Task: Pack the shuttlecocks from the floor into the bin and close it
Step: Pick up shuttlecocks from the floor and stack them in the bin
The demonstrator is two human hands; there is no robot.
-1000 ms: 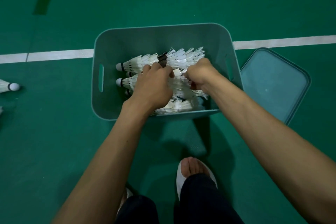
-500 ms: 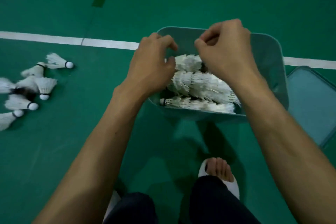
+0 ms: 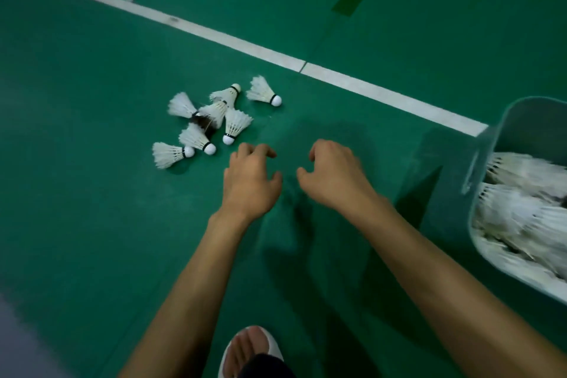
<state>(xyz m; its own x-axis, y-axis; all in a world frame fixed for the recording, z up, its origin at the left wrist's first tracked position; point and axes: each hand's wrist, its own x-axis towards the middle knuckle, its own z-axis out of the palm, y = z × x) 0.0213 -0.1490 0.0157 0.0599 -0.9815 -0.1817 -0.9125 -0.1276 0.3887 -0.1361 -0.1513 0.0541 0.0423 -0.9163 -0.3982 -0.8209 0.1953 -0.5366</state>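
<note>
Several white shuttlecocks (image 3: 211, 120) lie in a loose heap on the green floor, one of them (image 3: 264, 91) a little apart to the right, and a dark feathered one sits in the middle of the heap. My left hand (image 3: 250, 179) hovers just right of the heap with loosely curled fingers, holding nothing. My right hand (image 3: 333, 176) is beside it, also loosely curled with nothing in it. The teal bin (image 3: 518, 129) stands at the right edge, partly cut off, with many white shuttlecocks (image 3: 527, 209) packed inside. The lid is out of view.
A white court line (image 3: 368, 90) runs diagonally behind the heap to the bin. My foot in a white slipper (image 3: 250, 350) is at the bottom middle. Green floor stretches to the left and below the hands.
Both hands left the bin and swung left toward the heap on the floor. The view turned left, so the bin now sits at the right edge and the lid is gone from sight.
</note>
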